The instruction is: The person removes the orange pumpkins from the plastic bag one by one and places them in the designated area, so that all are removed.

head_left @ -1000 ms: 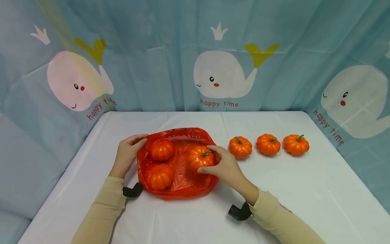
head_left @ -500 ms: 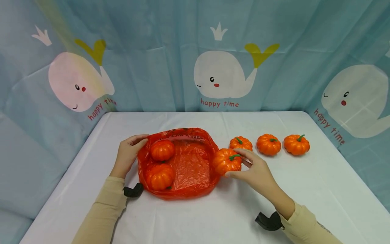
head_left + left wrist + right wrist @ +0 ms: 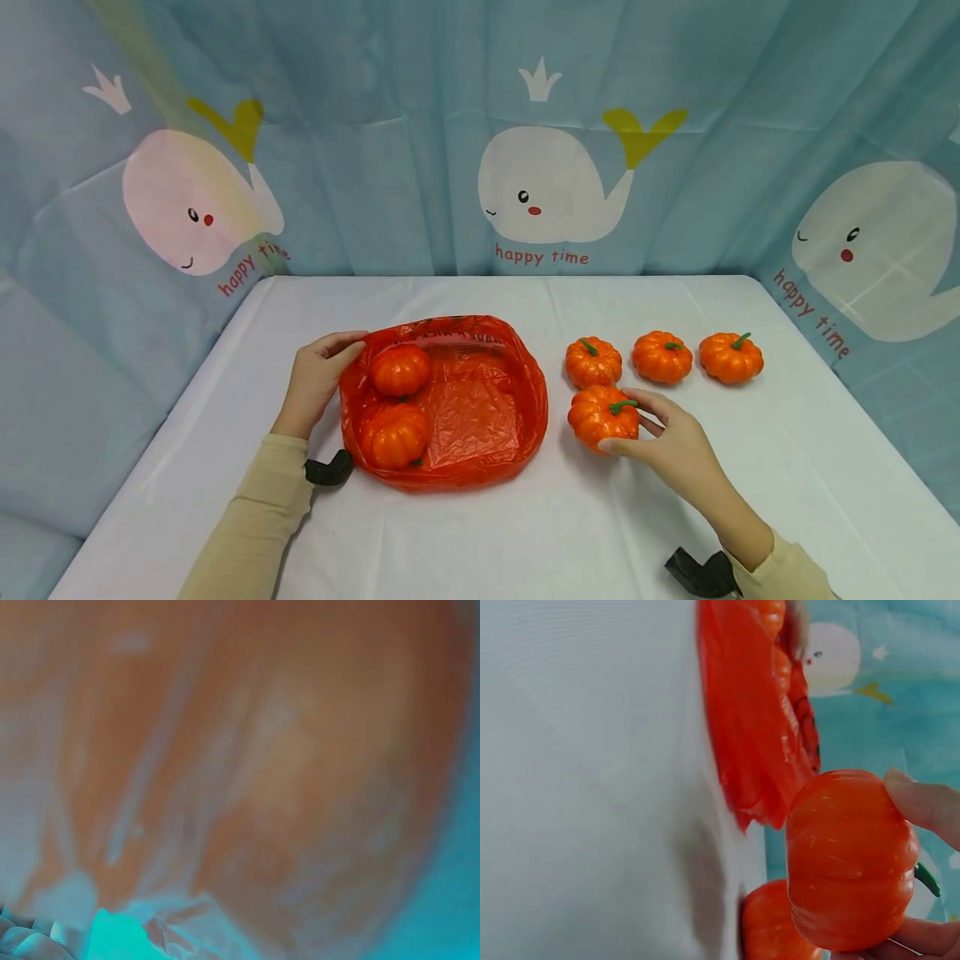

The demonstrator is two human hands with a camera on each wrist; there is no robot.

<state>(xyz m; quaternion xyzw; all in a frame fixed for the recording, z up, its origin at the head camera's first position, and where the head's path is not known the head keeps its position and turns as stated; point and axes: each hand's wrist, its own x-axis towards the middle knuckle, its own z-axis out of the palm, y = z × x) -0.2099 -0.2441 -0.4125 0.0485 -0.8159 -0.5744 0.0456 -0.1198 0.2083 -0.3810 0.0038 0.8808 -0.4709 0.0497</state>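
Observation:
A small orange pumpkin [image 3: 602, 417] with a green stem is gripped between the thumb and fingers of my right hand [image 3: 678, 446], to the right of the red plastic bag [image 3: 480, 417]. The right wrist view shows this pumpkin [image 3: 851, 862] held up off the white tabletop. The bag lies spread open, with two pumpkins inside on its left: one at the back [image 3: 401, 370] and one in front [image 3: 395, 435]. My left hand [image 3: 318, 375] pinches the bag's left rim. In the left wrist view, the blurred bag [image 3: 225, 750] fills most of the picture.
Three more pumpkins stand in a row at the back right: a left one [image 3: 593, 361], a middle one [image 3: 662, 357] and a right one [image 3: 731, 357]. A blue curtain [image 3: 420, 192] printed with whales hangs behind the white table [image 3: 480, 550].
My right hand has carried its pumpkin out from over the bag to the right, across the rim, to just in front of the row. My left hand has stayed at the bag's rim.

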